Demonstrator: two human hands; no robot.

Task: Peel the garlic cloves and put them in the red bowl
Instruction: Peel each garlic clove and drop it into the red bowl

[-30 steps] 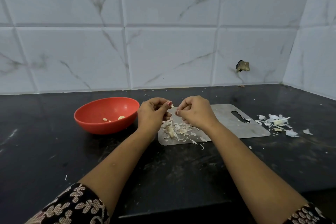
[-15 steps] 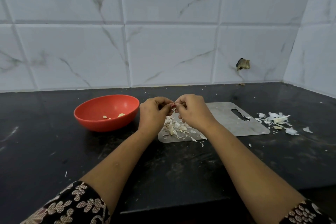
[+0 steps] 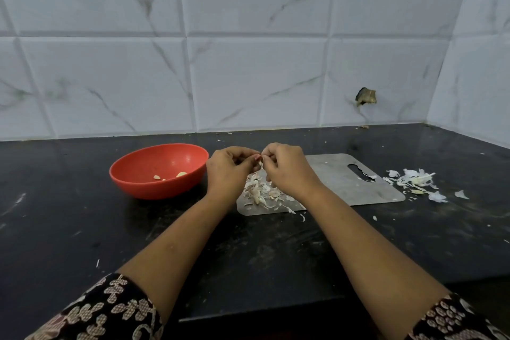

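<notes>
My left hand [image 3: 230,171] and right hand [image 3: 287,171] meet fingertip to fingertip above the near-left end of the board, fingers curled. Both pinch one garlic clove [image 3: 260,163]; it is mostly hidden by the fingers, and only a pale sliver shows between them. Directly beneath the hands lies a heap of peel scraps [image 3: 258,192] on the steel cutting board [image 3: 345,182], which extends to the right of my right hand, its handle slot at the far end. Just left of my left hand stands the red bowl [image 3: 154,190], close to the knuckles but apart from them; peeled cloves [image 3: 181,174] lie on its floor. Well to the right of my right hand, off the board's end, a second pile of skins [image 3: 414,181] is scattered on the black counter [image 3: 82,229]. Beyond both hands rises the marbled tile wall [image 3: 248,77], with a broken hole [image 3: 365,96] to the far right. Patterned sleeves [image 3: 110,312] cover my upper arms.
</notes>
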